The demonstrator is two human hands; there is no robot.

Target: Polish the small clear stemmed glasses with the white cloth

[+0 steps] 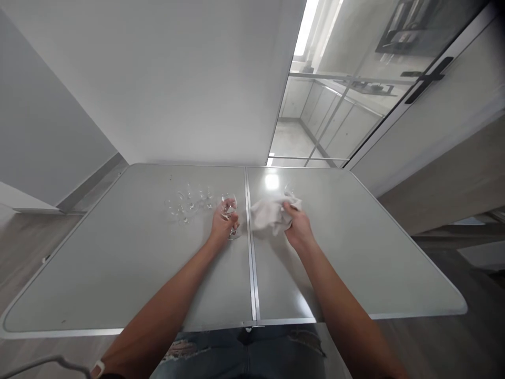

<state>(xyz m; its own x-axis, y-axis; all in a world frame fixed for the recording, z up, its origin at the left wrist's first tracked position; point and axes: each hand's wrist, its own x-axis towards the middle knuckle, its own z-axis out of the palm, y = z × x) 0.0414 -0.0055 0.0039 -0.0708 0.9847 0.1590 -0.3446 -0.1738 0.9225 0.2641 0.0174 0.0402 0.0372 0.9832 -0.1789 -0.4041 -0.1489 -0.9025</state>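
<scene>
My left hand (224, 220) is closed around a small clear stemmed glass (229, 200), held upright just left of the table's middle seam. The glass's foot shows below my fingers, at or just above the tabletop. In my right hand (299, 226) a crumpled white cloth (272, 213) is gripped between thumb and fingers, right of the seam. Several more clear stemmed glasses (189, 199) stand grouped to the left of my left hand. Behind the cloth another clear glass (289, 189) shows in part, its lower portion hidden.
The pale folding table (130, 273) has a metal rim and a metal seam (251, 263) down its middle. A white wall (189, 84) rises behind it. At the right back is a glass-paned door (335, 105) with a black handle (428, 81).
</scene>
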